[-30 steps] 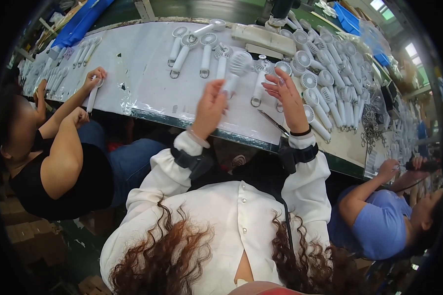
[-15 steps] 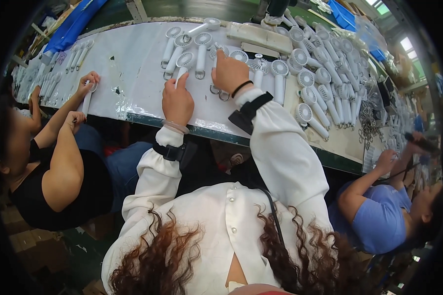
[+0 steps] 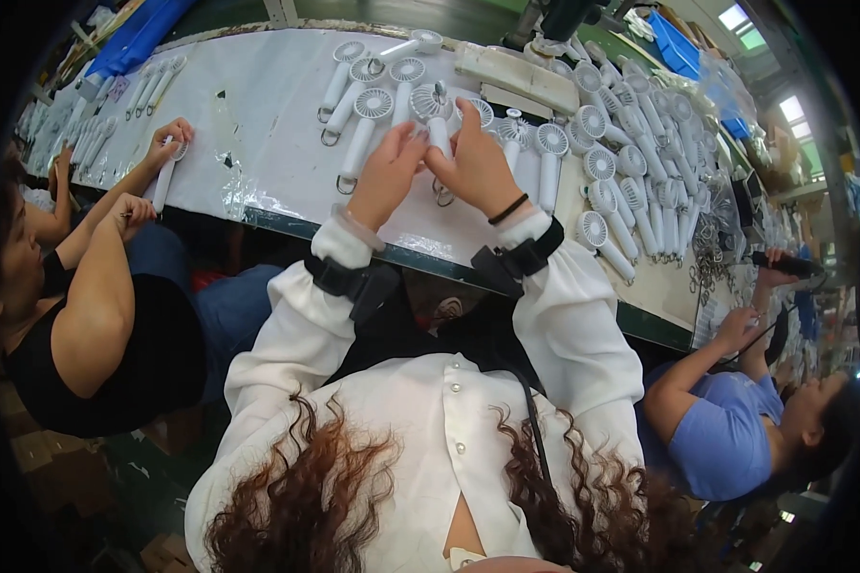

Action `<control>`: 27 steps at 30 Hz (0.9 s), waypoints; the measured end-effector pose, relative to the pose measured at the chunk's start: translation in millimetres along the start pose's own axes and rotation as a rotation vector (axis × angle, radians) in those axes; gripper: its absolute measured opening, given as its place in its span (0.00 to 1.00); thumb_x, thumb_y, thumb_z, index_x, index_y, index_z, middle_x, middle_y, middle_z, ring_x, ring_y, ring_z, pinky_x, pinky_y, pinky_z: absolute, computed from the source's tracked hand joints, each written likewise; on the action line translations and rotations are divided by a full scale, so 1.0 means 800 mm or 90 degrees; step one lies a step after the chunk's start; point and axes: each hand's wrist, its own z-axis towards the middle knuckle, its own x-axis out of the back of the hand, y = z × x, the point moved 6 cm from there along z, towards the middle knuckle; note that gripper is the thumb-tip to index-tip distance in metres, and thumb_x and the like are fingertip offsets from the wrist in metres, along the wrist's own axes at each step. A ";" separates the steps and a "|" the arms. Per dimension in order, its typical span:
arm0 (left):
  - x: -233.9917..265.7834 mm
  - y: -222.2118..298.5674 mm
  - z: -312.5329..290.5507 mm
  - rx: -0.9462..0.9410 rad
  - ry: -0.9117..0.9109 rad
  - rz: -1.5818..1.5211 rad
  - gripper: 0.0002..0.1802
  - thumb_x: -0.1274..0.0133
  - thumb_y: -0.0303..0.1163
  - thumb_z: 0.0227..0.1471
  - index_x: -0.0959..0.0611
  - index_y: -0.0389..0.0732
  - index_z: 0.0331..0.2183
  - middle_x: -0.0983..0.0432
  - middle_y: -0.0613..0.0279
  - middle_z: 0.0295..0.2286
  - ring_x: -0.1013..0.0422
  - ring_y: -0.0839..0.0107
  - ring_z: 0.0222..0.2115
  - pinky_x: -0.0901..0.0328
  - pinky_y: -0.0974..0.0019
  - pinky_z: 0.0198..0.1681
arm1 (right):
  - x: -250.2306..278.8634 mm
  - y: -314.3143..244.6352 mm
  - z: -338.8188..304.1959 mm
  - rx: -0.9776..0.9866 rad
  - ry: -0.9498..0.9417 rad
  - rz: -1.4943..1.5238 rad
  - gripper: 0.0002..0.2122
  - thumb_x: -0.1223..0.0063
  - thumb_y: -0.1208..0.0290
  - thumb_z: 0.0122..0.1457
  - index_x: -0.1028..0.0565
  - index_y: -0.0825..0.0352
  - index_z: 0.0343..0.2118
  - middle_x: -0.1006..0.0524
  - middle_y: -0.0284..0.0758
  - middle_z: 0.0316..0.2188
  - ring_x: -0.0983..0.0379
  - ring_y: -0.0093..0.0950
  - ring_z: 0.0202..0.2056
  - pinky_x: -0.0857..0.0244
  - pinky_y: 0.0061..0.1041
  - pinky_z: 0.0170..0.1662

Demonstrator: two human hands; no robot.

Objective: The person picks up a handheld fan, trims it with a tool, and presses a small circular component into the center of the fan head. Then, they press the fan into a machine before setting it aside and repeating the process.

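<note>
White worktable (image 3: pixel 268 143), handheld fans (image 3: pixel 359 141) either side of hands (image 3: pixel 476 170), pale block (image 3: pixel 514 76) beyond.

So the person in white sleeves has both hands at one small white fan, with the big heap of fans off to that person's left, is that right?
Not quite: the head view shows the big heap of fans off to the person's right. The left hand and right hand are indeed at one small white fan.

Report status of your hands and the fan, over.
Left hand, right hand: at white fan, grip unclear. Handle partly hidden. Other fans close by.
</note>
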 end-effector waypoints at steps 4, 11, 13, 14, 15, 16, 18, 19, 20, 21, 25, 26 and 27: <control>-0.040 -0.002 0.008 0.171 -0.109 -0.217 0.21 0.58 0.33 0.62 0.34 0.32 0.52 0.26 0.56 0.42 0.27 0.71 0.37 0.31 0.68 0.41 | 0.026 -0.016 -0.024 0.079 0.071 0.070 0.32 0.41 0.65 0.50 0.39 0.69 0.57 0.21 0.41 0.29 0.24 0.36 0.24 0.31 0.30 0.28; -0.051 0.036 -0.026 0.181 -0.216 -0.277 0.23 0.56 0.30 0.59 0.39 0.30 0.53 0.26 0.52 0.39 0.26 0.71 0.34 0.27 0.67 0.36 | 0.123 -0.022 -0.012 0.217 0.088 0.159 0.17 0.39 0.72 0.52 0.25 0.62 0.46 0.22 0.33 0.39 0.25 0.24 0.36 0.33 0.22 0.35; -0.053 0.043 -0.037 0.176 -0.229 -0.276 0.23 0.56 0.30 0.59 0.39 0.31 0.53 0.26 0.52 0.39 0.27 0.72 0.33 0.27 0.68 0.35 | 0.131 -0.031 -0.014 0.246 0.074 0.161 0.17 0.39 0.73 0.52 0.25 0.62 0.46 0.22 0.33 0.40 0.26 0.24 0.38 0.34 0.23 0.37; -0.054 0.046 -0.042 0.171 -0.239 -0.276 0.22 0.56 0.30 0.59 0.39 0.31 0.53 0.26 0.52 0.38 0.27 0.73 0.32 0.27 0.68 0.35 | 0.133 -0.037 -0.015 0.278 0.057 0.164 0.17 0.39 0.74 0.51 0.24 0.62 0.46 0.22 0.33 0.40 0.27 0.24 0.40 0.34 0.23 0.39; -0.056 0.049 -0.045 0.166 -0.249 -0.276 0.22 0.57 0.29 0.59 0.39 0.32 0.53 0.26 0.52 0.38 0.28 0.73 0.31 0.27 0.68 0.35 | 0.134 -0.041 -0.018 0.309 0.040 0.167 0.17 0.39 0.75 0.51 0.24 0.62 0.45 0.23 0.33 0.41 0.27 0.24 0.41 0.34 0.23 0.41; -0.057 0.052 -0.048 0.168 -0.252 -0.276 0.22 0.57 0.29 0.59 0.39 0.32 0.53 0.26 0.52 0.38 0.28 0.73 0.31 0.27 0.68 0.35 | 0.135 -0.039 -0.019 0.307 0.041 0.166 0.17 0.39 0.75 0.51 0.24 0.62 0.45 0.23 0.33 0.41 0.27 0.24 0.41 0.34 0.23 0.41; -0.062 0.060 -0.054 0.186 -0.274 -0.289 0.22 0.57 0.29 0.59 0.39 0.32 0.52 0.26 0.53 0.37 0.29 0.74 0.30 0.27 0.69 0.33 | 0.138 -0.042 -0.023 0.418 0.063 0.064 0.17 0.38 0.75 0.50 0.24 0.62 0.45 0.23 0.33 0.41 0.27 0.27 0.40 0.33 0.24 0.40; -0.062 0.061 -0.057 0.195 -0.281 -0.294 0.21 0.58 0.30 0.59 0.39 0.32 0.52 0.26 0.53 0.36 0.29 0.74 0.29 0.27 0.69 0.33 | 0.137 -0.047 -0.027 0.475 0.072 0.015 0.17 0.38 0.75 0.50 0.23 0.61 0.44 0.23 0.33 0.41 0.26 0.28 0.39 0.32 0.25 0.40; -0.063 0.061 -0.060 0.197 -0.281 -0.293 0.21 0.58 0.30 0.59 0.39 0.32 0.52 0.26 0.53 0.36 0.29 0.74 0.29 0.27 0.69 0.33 | 0.137 -0.047 -0.030 0.473 0.072 0.016 0.17 0.38 0.75 0.50 0.23 0.61 0.44 0.23 0.33 0.41 0.26 0.28 0.39 0.32 0.25 0.40; -0.063 0.060 -0.063 0.208 -0.276 -0.282 0.21 0.58 0.30 0.59 0.39 0.32 0.51 0.26 0.54 0.36 0.29 0.74 0.28 0.27 0.69 0.32 | 0.136 -0.049 -0.034 0.478 0.052 -0.004 0.17 0.38 0.75 0.49 0.24 0.61 0.45 0.23 0.33 0.41 0.26 0.29 0.38 0.32 0.25 0.39; -0.066 0.054 -0.068 0.226 -0.265 -0.232 0.18 0.58 0.30 0.59 0.38 0.32 0.49 0.26 0.54 0.35 0.30 0.75 0.27 0.28 0.69 0.29 | 0.137 -0.059 -0.047 0.498 0.005 -0.081 0.18 0.38 0.75 0.50 0.24 0.60 0.46 0.23 0.34 0.39 0.26 0.31 0.37 0.30 0.25 0.37; -0.068 0.053 -0.068 0.225 -0.265 -0.202 0.17 0.58 0.30 0.59 0.37 0.32 0.48 0.26 0.54 0.35 0.30 0.75 0.26 0.28 0.69 0.28 | 0.137 -0.060 -0.050 0.504 -0.002 -0.118 0.18 0.39 0.75 0.50 0.24 0.60 0.46 0.23 0.34 0.39 0.26 0.32 0.36 0.30 0.25 0.36; -0.069 0.051 -0.069 0.225 -0.265 -0.172 0.16 0.58 0.30 0.59 0.37 0.32 0.47 0.26 0.55 0.34 0.30 0.75 0.26 0.29 0.69 0.27 | 0.136 -0.060 -0.053 0.510 -0.009 -0.155 0.17 0.39 0.76 0.50 0.24 0.59 0.45 0.23 0.34 0.38 0.25 0.32 0.36 0.30 0.25 0.36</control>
